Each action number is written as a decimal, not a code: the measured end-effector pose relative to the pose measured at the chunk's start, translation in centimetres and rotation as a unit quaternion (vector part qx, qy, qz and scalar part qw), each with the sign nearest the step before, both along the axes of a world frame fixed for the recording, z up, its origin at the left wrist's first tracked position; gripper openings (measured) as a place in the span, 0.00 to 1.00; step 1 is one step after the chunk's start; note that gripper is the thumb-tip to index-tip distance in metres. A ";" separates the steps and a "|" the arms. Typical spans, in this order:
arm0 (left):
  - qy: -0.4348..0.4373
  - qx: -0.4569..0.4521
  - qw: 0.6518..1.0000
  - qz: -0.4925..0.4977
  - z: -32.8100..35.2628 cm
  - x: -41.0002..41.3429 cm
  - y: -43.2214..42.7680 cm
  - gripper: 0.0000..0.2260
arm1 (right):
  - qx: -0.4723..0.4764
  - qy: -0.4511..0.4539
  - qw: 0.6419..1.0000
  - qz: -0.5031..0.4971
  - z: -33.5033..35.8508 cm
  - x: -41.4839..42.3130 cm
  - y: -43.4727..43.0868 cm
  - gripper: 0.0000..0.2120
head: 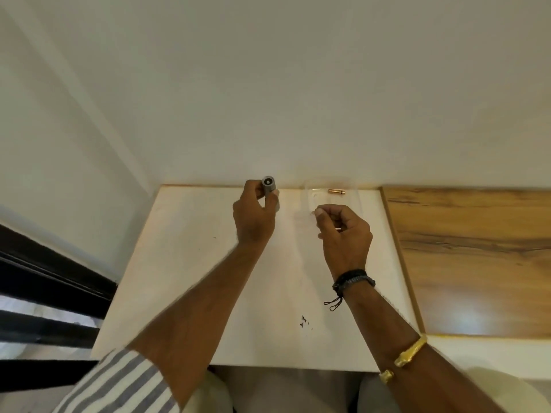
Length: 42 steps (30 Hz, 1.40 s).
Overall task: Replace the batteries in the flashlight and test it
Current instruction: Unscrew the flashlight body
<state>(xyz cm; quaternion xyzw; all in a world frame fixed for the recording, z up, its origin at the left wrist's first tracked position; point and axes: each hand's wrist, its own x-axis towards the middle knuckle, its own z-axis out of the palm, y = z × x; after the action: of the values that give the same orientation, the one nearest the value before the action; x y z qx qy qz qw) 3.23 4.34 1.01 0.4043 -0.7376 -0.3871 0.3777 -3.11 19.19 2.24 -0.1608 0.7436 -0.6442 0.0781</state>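
My left hand (253, 216) grips a small grey flashlight (269, 187) above the far part of the white table (185, 278), its round end turned towards me. My right hand (346, 231) is curled to the right of it, fingers closed; a thin copper-coloured glint shows by the fingers, but I cannot tell what it holds. A copper-coloured battery (337, 191) lies on the table by the wall, beyond my right hand. A faint clear plastic piece (311, 201) seems to lie next to it.
The white wall (268, 84) rises right behind the table. A wood-grain panel (471, 257) adjoins the table on the right. Dark window bars (44, 278) stand at the left. Small dark marks (304, 321) dot the table near me.
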 end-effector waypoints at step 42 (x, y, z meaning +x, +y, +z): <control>-0.168 -0.130 0.949 -0.234 -1.0 14.0 15.4 0.09 | 0.165 0.074 0.961 0.209 -1.4 9.4 12.8 0.12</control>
<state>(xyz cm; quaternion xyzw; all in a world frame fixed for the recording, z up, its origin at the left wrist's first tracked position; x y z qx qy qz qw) 17.28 19.77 -0.03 0.2265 -0.9081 -0.2924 0.1964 6.33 31.97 0.89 -0.3449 0.7933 -0.4680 0.1808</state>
